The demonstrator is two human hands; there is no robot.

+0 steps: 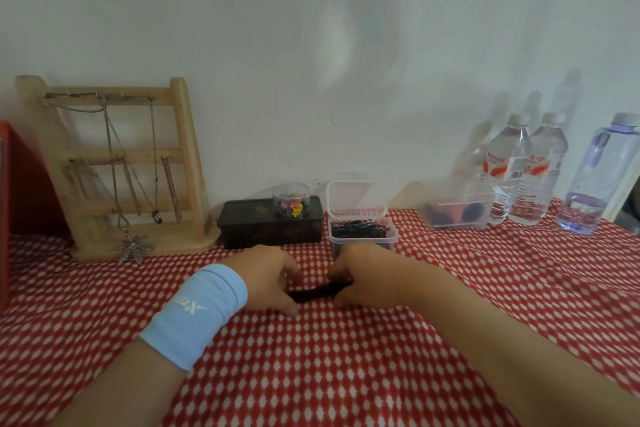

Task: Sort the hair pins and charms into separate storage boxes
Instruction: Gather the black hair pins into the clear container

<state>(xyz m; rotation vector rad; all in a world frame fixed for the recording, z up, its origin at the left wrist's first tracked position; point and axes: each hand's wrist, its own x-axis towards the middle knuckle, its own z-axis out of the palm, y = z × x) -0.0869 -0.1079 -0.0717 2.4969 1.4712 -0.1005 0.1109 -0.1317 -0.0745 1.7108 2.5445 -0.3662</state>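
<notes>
Fingers [290,269] of the left hand [268,274] were curled in toward the thumb, pinching the left end of a bundle of black hair pins [317,291], with a pale blue wristband [197,312] snug on that wrist. The bundle lay low over the red-and-white cloth [346,374]. Its long axis ran left to right, the right end tipped a touch farther from the person. It looked dark, thin and tightly packed, and single pins were too blurred to tell apart. At the other end, the right hand [356,276] had its fingers [338,270] and thumb wrapped round the bundle, so both hands gripped it between them.

Now the back row, from the left. A red object [24,191] sat at the edge. Then came a wooden jewellery stand [145,153] against the wall, chains hung on it and a silver leaf pendant [135,248] dangling at its base. Next was a black box [256,225], lid on, with a small clear tub of coloured charms [291,206] standing on top. Just beside it was a clear storage box [389,236], lid up and black pins heaped inside, right behind the right hand. Farther right sat a clear container [457,215] with dark and pink things in it. After it came two water bottles [509,170] side by side, and a purple-tinted bottle [602,177] last.
</notes>
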